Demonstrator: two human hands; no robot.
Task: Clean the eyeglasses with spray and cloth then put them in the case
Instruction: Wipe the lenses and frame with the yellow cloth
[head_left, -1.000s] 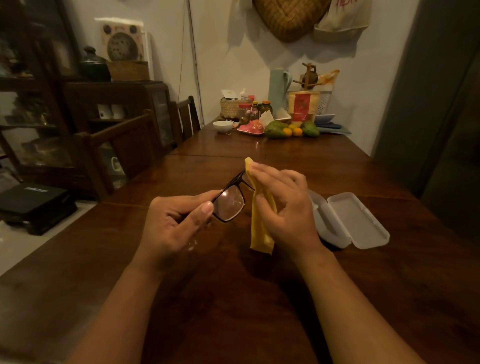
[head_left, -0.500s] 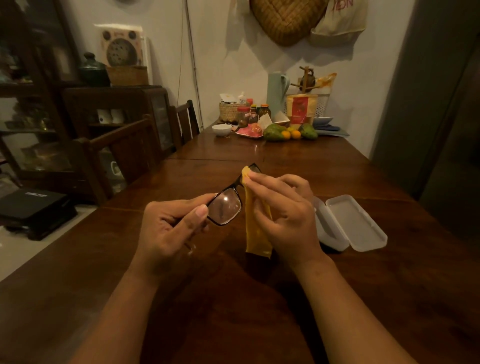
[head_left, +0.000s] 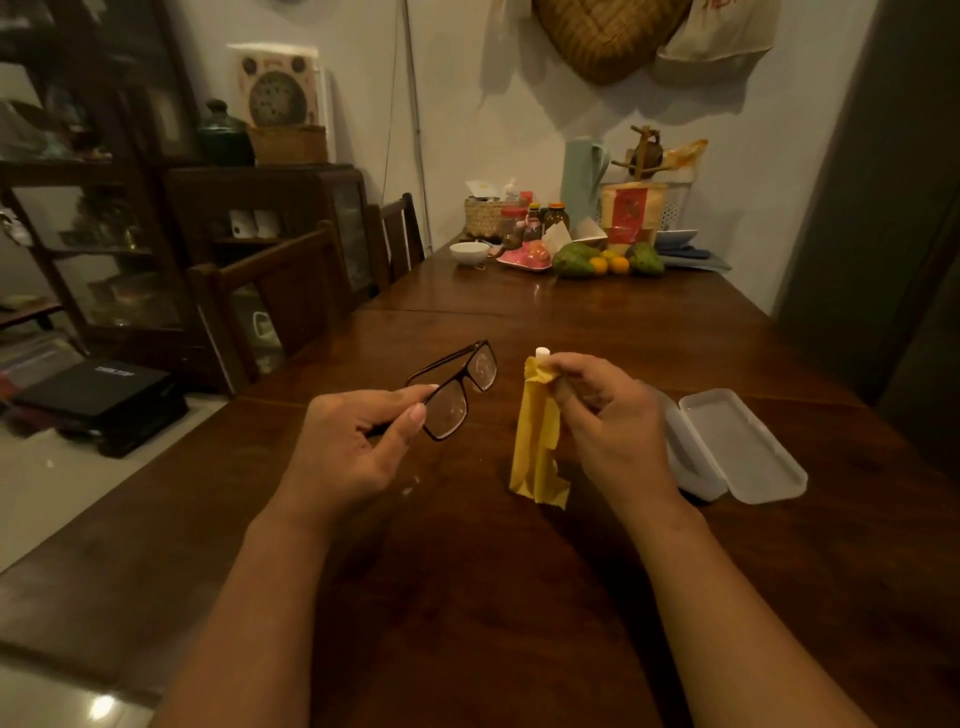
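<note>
Case (head_left: 737, 447): open on table (head_left: 623, 322), seemingly empty.
Left hand (head_left: 353, 441): pinching glasses (head_left: 457, 389).
Right hand (head_left: 608, 415): gripping cloth (head_left: 537, 447), spray (head_left: 542, 353).

At frame centre, the left hand (head_left: 353, 441) pinches the eyeglasses (head_left: 457, 389); the right hand (head_left: 608, 421) holds a hanging yellow cloth (head_left: 537, 441), apart. An open case (head_left: 737, 447) lies right.

Two bare forearms, no sleeves visible, left hand (head_left: 353, 441) and right hand (head_left: 613, 421) without rings or gloves
</note>
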